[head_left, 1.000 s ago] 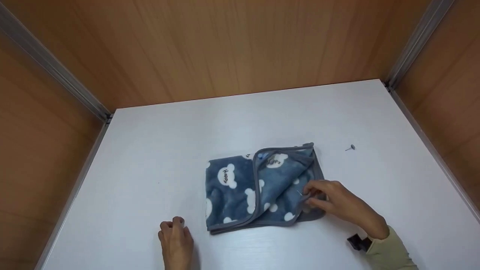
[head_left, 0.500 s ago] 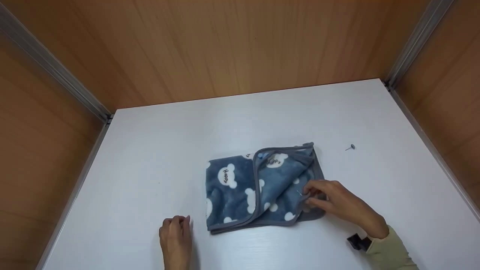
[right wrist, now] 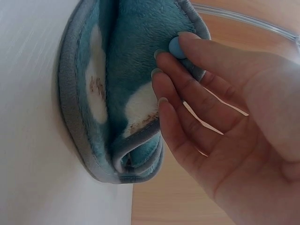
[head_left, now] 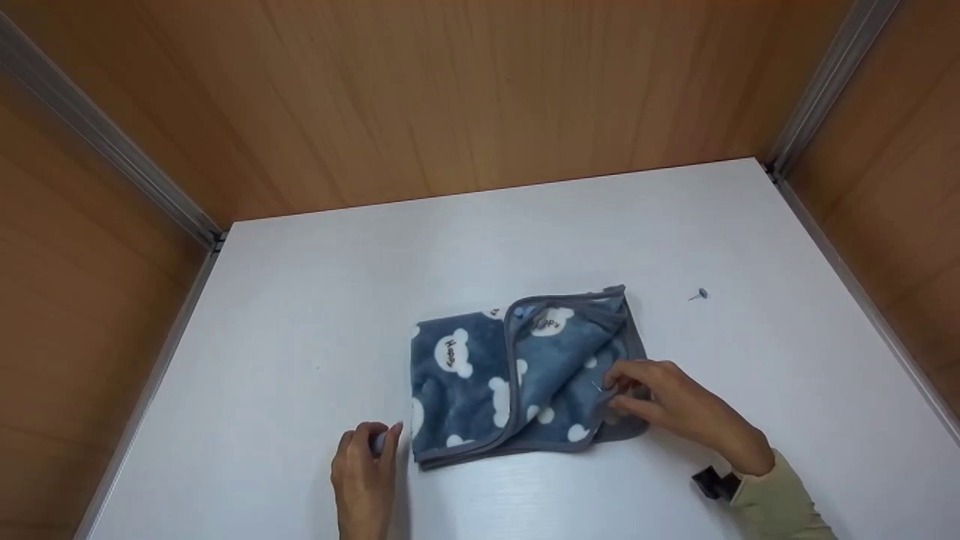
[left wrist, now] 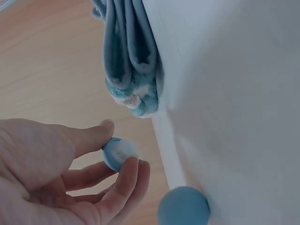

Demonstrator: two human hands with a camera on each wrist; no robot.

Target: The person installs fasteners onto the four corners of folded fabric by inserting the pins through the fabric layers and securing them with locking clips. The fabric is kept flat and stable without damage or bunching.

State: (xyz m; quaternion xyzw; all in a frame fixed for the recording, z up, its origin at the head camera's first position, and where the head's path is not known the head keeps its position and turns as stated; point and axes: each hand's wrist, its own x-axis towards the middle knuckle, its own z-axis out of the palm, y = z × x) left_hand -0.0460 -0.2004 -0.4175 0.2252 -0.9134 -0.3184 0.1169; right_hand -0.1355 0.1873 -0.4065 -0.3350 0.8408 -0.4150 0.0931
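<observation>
A folded blue blanket (head_left: 465, 390) with white bear heads and grey edging lies on the white table, its right part turned back in a loose flap. At its lower right corner my right hand (head_left: 667, 401) pinches a small round blue knob (right wrist: 176, 48) against the cloth. A thin pin shaft (head_left: 598, 386) shows beside these fingertips. Left of the blanket, my left hand (head_left: 365, 469) holds a small round blue cap (left wrist: 119, 153) with a whitish face between thumb and fingers. A second blue round piece (left wrist: 183, 207) sits on the table below that hand.
A loose pin with a round head (head_left: 701, 294) lies on the table right of the blanket. Another blue round piece (head_left: 523, 311) shows at the blanket's upper fold. Wooden panels (head_left: 480, 97) with metal corner posts enclose the table's back and sides.
My left hand has shifted right and slightly away from me, towards the blanket, and a round cap now shows between its fingers. The right hand and the blanket have stayed in place.
</observation>
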